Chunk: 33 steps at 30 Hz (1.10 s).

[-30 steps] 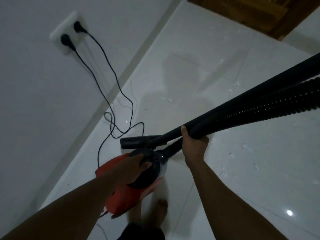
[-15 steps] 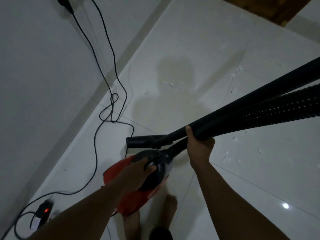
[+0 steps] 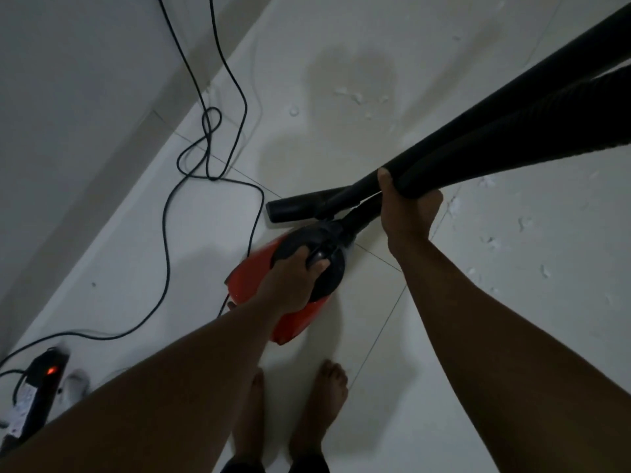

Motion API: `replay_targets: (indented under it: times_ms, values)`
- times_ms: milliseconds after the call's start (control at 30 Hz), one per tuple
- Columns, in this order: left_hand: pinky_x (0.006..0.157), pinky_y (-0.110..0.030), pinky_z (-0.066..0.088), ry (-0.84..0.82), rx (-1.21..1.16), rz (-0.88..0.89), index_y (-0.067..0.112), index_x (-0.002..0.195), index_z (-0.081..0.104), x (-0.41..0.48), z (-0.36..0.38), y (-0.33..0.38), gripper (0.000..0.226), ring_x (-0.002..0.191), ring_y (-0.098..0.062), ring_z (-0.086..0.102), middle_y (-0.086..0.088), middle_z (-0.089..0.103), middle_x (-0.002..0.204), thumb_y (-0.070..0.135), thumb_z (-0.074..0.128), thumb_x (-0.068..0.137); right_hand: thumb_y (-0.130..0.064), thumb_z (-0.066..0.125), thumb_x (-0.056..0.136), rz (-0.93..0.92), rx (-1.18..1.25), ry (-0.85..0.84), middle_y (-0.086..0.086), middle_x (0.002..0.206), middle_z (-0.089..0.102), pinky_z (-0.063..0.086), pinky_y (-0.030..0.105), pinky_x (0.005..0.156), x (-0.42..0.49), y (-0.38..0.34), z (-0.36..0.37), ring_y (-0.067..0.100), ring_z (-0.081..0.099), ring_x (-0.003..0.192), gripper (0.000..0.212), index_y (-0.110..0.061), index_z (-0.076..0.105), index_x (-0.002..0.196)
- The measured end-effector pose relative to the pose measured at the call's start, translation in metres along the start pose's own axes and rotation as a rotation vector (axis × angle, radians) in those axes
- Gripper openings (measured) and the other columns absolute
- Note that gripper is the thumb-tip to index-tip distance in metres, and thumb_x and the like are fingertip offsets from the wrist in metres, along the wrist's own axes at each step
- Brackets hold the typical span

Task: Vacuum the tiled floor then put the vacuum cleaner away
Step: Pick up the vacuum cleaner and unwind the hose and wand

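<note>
Above glossy tiles (image 3: 478, 336), hands grip ribbed hose (image 3: 512, 138) (matte black).

The vacuum cleaner (image 3: 297, 285) sits mid-floor (image 3: 478, 336), just ahead of the person's bare feet (image 3: 321, 404). Its nozzle (image 3: 300, 208) lies just beyond it. The tube and hose (image 3: 495, 138) run off to the right edge. Cables (image 3: 208, 145) trail along the floor's left edge by the wall (image 3: 68, 97), to a power strip (image 3: 41, 387) at the near-left corner.
</note>
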<state>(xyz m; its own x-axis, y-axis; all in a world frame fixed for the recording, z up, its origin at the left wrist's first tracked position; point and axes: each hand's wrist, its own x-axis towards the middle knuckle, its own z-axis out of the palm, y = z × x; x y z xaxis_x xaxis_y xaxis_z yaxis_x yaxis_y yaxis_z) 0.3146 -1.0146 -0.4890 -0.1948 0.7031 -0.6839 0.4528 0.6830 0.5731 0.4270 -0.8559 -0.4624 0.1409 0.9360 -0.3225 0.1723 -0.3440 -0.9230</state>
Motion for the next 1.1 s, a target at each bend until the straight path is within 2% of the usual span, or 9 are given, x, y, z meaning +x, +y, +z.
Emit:
replay_targets:
  times_ms: [100, 233, 333, 433, 533, 633, 733, 900, 1100]
  values:
    - [0.09, -0.054, 0.054, -0.004, -0.107, -0.018, 0.013, 0.122, 0.054, 0.006, 0.008, -0.004, 0.037, 0.095, -0.034, 0.065, -0.014, 0.063, 0.103, 0.043, 0.04, 0.105, -0.021, 0.086, 0.077, -0.046, -0.035, -0.033, -0.04, 0.069, 0.066, 0.056, 0.02, 0.079, 0.007, 0.004, 0.01, -0.018, 0.066, 0.075, 0.029, -0.033, 0.06, 0.076]
    - [0.095, -0.055, 0.051, 0.032, -0.191, -0.076, 0.012, 0.123, 0.052, 0.012, 0.021, -0.012, 0.04, 0.106, -0.039, 0.063, -0.02, 0.064, 0.115, 0.045, 0.042, 0.103, -0.025, 0.086, 0.078, -0.114, -0.111, -0.107, -0.039, 0.064, 0.064, 0.054, 0.013, 0.069, 0.011, 0.01, 0.021, -0.021, 0.062, 0.069, 0.032, -0.034, 0.056, 0.07]
    - [0.088, -0.053, 0.054, 0.06, -0.168, -0.026, 0.021, 0.108, 0.053, 0.014, 0.031, -0.014, 0.02, 0.101, -0.038, 0.064, -0.016, 0.064, 0.108, 0.039, 0.044, 0.104, -0.023, 0.085, 0.078, -0.174, -0.149, -0.112, -0.027, 0.065, 0.065, 0.058, 0.023, 0.075, 0.012, 0.019, 0.024, -0.017, 0.065, 0.071, 0.03, -0.037, 0.059, 0.071]
    - [0.084, -0.043, 0.05, 0.164, -0.03, -0.041, 0.011, 0.109, 0.058, 0.015, 0.037, -0.022, 0.039, 0.098, -0.033, 0.061, -0.009, 0.061, 0.099, 0.047, 0.046, 0.1, -0.022, 0.085, 0.079, -0.209, -0.181, -0.115, -0.029, 0.069, 0.063, 0.056, 0.02, 0.081, 0.012, 0.025, 0.024, -0.021, 0.063, 0.076, 0.033, -0.04, 0.058, 0.075]
    - [0.096, -0.044, 0.046, 0.206, 0.268, 0.246, 0.018, 0.12, 0.06, 0.012, 0.024, -0.048, 0.052, 0.117, -0.029, 0.053, -0.005, 0.059, 0.123, 0.056, 0.045, 0.089, -0.025, 0.085, 0.08, -0.218, -0.217, -0.136, -0.027, 0.081, 0.061, 0.056, 0.027, 0.092, 0.012, 0.026, 0.02, -0.02, 0.061, 0.079, 0.033, -0.04, 0.055, 0.081]
    - [0.119, -0.058, 0.024, 0.011, 0.539, 0.562, 0.02, 0.155, 0.029, 0.014, -0.001, -0.087, 0.095, 0.15, -0.04, 0.018, -0.005, 0.022, 0.165, 0.066, 0.048, 0.075, -0.027, 0.087, 0.079, -0.192, -0.222, -0.143, -0.025, 0.087, 0.059, 0.056, 0.024, 0.09, 0.016, 0.024, 0.019, -0.011, 0.062, 0.084, 0.034, -0.035, 0.055, 0.087]
    - [0.119, -0.059, 0.011, -0.117, 0.994, 0.722, 0.021, 0.16, 0.012, 0.022, -0.016, -0.121, 0.117, 0.152, -0.045, 0.0, -0.01, -0.002, 0.168, 0.082, 0.046, 0.066, -0.025, 0.087, 0.079, -0.184, -0.221, -0.146, -0.027, 0.082, 0.059, 0.051, 0.008, 0.075, 0.015, 0.025, 0.023, -0.022, 0.061, 0.075, 0.035, -0.037, 0.053, 0.08]
    - [0.118, -0.063, 0.024, 0.011, 1.007, 0.721, 0.023, 0.16, 0.01, 0.02, 0.001, -0.139, 0.109, 0.152, -0.044, 0.006, -0.011, 0.005, 0.167, 0.06, 0.071, 0.077, -0.025, 0.086, 0.079, -0.185, -0.218, -0.173, -0.022, 0.086, 0.063, 0.054, 0.017, 0.079, 0.012, 0.028, 0.026, -0.011, 0.064, 0.08, 0.034, -0.037, 0.055, 0.081]
    - [0.117, -0.065, 0.02, 0.086, 0.958, 0.71, 0.025, 0.159, 0.004, 0.019, 0.012, -0.144, 0.092, 0.152, -0.042, 0.006, -0.009, 0.009, 0.167, 0.049, 0.056, 0.086, -0.021, 0.085, 0.08, -0.177, -0.201, -0.187, -0.02, 0.085, 0.065, 0.053, 0.013, 0.077, 0.012, 0.031, 0.024, -0.016, 0.065, 0.078, 0.033, -0.036, 0.056, 0.081]
